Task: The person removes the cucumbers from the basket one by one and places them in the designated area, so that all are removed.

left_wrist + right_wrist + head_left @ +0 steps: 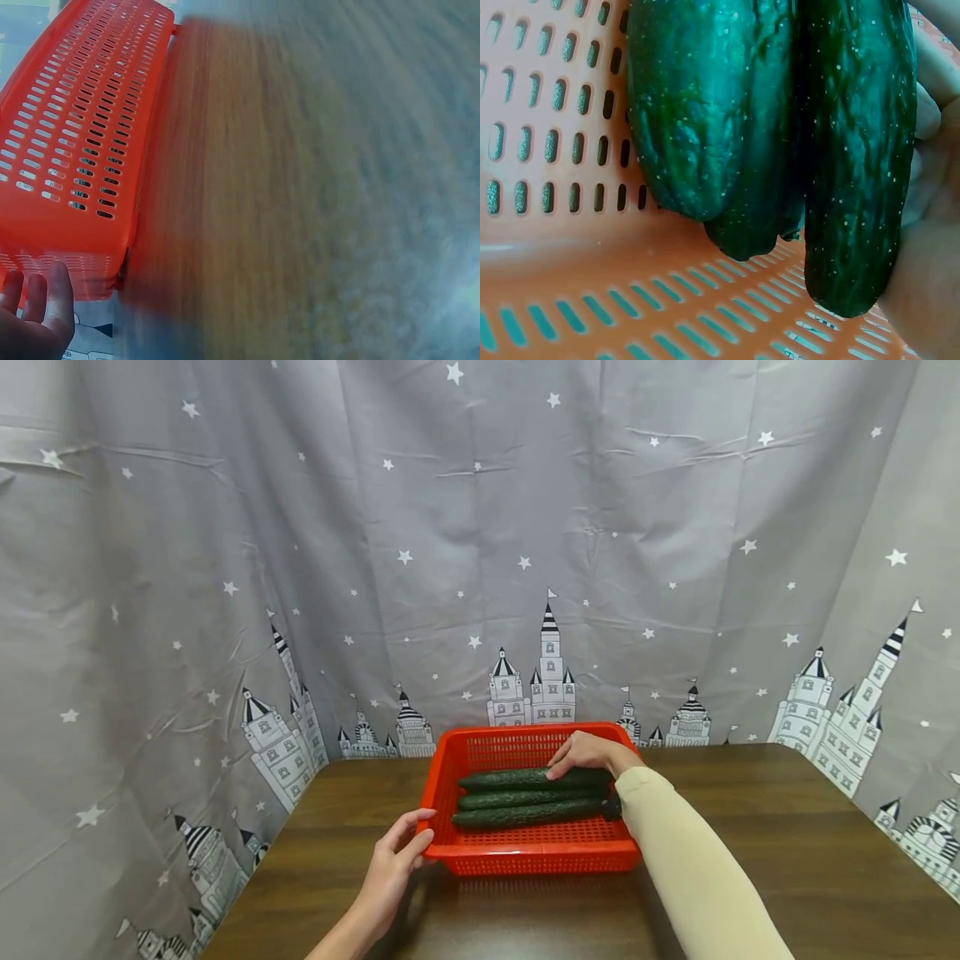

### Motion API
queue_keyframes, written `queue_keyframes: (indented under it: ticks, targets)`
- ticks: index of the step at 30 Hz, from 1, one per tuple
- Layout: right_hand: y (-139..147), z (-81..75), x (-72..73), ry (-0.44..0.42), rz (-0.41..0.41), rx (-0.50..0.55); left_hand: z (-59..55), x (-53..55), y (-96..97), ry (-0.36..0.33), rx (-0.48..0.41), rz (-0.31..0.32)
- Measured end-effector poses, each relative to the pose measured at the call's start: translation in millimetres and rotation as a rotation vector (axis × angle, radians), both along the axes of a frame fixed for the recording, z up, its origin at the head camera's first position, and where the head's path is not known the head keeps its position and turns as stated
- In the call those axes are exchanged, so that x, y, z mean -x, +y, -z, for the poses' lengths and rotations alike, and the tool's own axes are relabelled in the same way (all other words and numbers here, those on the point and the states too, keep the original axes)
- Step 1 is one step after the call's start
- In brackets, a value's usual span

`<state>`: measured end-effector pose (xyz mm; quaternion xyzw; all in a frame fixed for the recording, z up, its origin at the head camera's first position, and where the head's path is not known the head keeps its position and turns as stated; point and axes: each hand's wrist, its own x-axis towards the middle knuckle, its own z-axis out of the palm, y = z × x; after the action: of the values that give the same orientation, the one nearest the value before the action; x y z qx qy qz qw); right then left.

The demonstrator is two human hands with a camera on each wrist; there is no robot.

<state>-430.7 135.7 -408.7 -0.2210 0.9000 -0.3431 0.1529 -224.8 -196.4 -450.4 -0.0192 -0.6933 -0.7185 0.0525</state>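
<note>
My right grip [588, 753] pinches the far cucumber [502, 780] inside a red basket [517, 850], the thumb and fingers closing on its right half. Whether that cucumber is resting on the others or clear of them, I cannot tell. Beside it, the middle cucumber [517, 798] and the near cucumber [517, 816] lie lengthwise along the basket floor, all three dark green and ridged. Seen from my right wrist, their blunt ends stand out against the slotted plastic, pale specks dotting the skins, my palm just beside the outermost one. My left grip [392, 856] is at the basket's near left corner, its fingers spread and mostly straight against the slotted end wall, with the thumb on the rim. The basket stands upright on a brown wood-grain surface [750, 827], toward its far edge. A pale yellow sleeve [693, 868] covers my right arm and crosses the basket's right side. Behind hangs a creased grey curtain [480, 527] printed with white stars and black-and-white castles [551, 681].
</note>
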Motion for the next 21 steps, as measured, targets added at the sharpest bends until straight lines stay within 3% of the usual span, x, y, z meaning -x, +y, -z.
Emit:
queue_keyframes:
  ticks: [11,21]
  targets:
    - [-0.2,2.9,-1.5,-0.059,-0.015,-0.043,0.8,-0.2,1.1,-0.011,0.002,-0.017]
    - [-0.2,4.8,1.8,-0.109,0.015,-0.017,-0.2,-0.3,3.1,-0.011,0.0,-0.028]
